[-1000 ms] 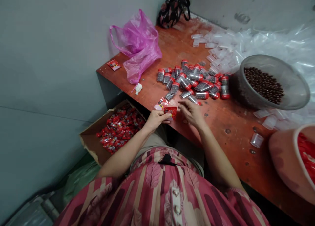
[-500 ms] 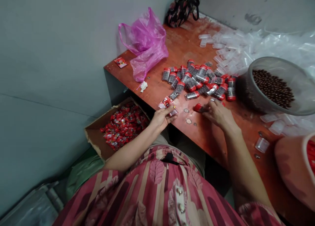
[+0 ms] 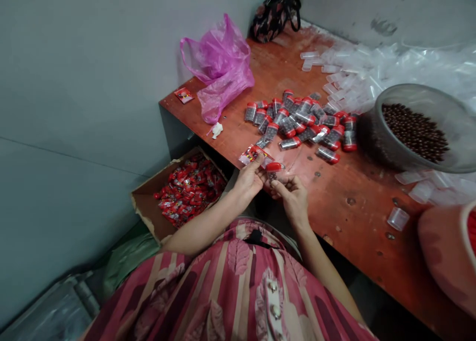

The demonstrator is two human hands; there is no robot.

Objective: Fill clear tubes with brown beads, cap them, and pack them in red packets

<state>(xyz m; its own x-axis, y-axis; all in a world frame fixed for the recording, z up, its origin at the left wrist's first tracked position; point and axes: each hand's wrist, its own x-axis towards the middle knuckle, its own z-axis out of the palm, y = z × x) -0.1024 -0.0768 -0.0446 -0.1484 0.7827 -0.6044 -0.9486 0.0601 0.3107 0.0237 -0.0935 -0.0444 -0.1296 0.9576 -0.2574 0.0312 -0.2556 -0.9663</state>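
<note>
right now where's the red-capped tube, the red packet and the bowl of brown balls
red-capped tube (image 3: 274, 167), head view, on its red cap
red packet (image 3: 253, 154), head view, on the middle of the packet
bowl (image 3: 374, 142), head view, on its outer wall

Basically a bare packing workshop: plain grey walls (image 3: 74, 83), scuffed red tabletop (image 3: 357, 222), heaps of clear plastic tubes (image 3: 357, 68) far right, cardboard carton (image 3: 143, 207) of red packets (image 3: 189, 190) near left.
</note>
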